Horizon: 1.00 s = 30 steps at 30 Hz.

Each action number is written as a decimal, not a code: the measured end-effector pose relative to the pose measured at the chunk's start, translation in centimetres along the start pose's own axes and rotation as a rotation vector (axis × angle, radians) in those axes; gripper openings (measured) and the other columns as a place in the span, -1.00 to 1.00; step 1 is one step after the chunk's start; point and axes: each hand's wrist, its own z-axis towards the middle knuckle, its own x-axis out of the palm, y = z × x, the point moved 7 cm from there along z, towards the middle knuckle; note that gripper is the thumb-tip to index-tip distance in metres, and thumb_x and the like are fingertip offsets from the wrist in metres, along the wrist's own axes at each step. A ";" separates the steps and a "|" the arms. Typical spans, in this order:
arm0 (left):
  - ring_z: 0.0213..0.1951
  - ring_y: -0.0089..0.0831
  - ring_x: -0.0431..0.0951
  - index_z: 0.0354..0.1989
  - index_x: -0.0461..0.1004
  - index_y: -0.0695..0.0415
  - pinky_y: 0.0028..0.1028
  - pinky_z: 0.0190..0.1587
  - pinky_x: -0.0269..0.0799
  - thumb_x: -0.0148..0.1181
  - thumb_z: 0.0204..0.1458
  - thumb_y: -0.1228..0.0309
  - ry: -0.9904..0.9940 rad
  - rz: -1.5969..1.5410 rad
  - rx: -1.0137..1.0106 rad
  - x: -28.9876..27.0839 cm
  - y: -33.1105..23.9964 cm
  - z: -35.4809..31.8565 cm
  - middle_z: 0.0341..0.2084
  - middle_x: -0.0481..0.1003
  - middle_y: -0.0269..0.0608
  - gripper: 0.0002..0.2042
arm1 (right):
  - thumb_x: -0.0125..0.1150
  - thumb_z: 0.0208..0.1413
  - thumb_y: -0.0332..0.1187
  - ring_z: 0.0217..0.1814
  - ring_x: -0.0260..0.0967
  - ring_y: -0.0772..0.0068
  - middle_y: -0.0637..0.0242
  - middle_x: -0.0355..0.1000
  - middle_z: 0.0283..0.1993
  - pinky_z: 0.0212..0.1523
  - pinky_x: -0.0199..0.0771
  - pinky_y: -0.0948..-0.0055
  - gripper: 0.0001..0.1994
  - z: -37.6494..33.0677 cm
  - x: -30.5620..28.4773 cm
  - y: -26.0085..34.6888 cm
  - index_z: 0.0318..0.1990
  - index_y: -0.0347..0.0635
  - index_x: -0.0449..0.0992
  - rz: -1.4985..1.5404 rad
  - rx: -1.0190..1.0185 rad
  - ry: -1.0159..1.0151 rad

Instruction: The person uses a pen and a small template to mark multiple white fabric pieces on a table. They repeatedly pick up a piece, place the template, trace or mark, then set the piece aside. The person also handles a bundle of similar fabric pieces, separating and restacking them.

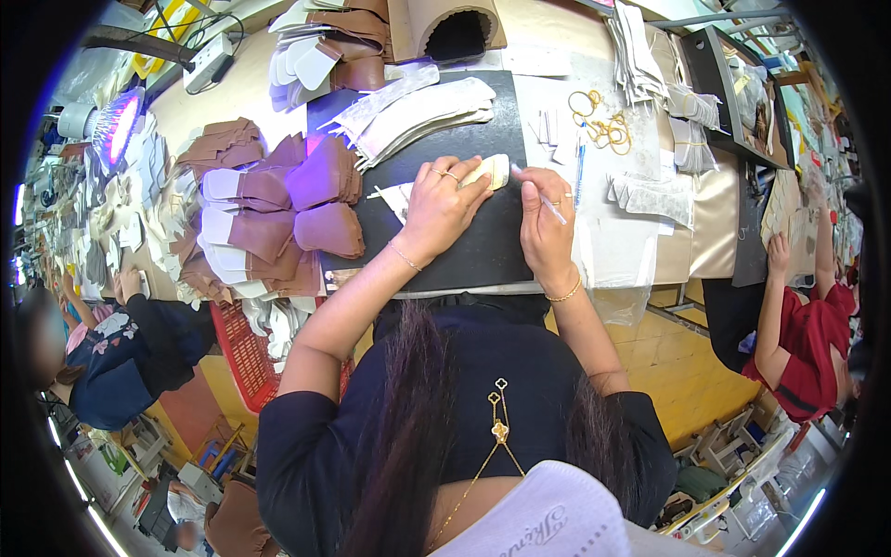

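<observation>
On a black mat (469,246) my left hand (441,204) presses and grips a small cream-coloured cut piece (494,172), fingers bent over it and thumb along its near side. A pale strip (393,198) pokes out from under that hand on its left. My right hand (546,223) is closed around a slim white pen-like tool (553,213), its tip close to the right end of the cream piece. Whether the tip touches the piece I cannot tell. Just beyond my hands lies a fanned stack of curved whitish pieces (427,119).
Piles of brown and white cut pieces (264,232) stand left of the mat. A lit lamp (113,128) glows purple at far left. Yellow rubber bands (608,130), a blue pen (581,167) and grey-white bundles (654,197) lie right. A red basket (243,357) sits below. Co-workers flank both sides.
</observation>
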 end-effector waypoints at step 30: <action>-0.12 -0.10 0.62 -0.15 0.66 0.11 -0.28 -0.02 0.53 0.40 0.02 0.30 0.042 0.010 -0.269 -9.8 5.4 9.7 -0.13 0.62 -0.07 -0.75 | 0.04 0.38 -0.42 0.02 0.46 0.09 0.07 0.44 0.03 0.10 0.40 0.26 -0.85 -1.2 1.5 -0.6 0.01 -0.21 0.45 -0.038 -0.004 0.060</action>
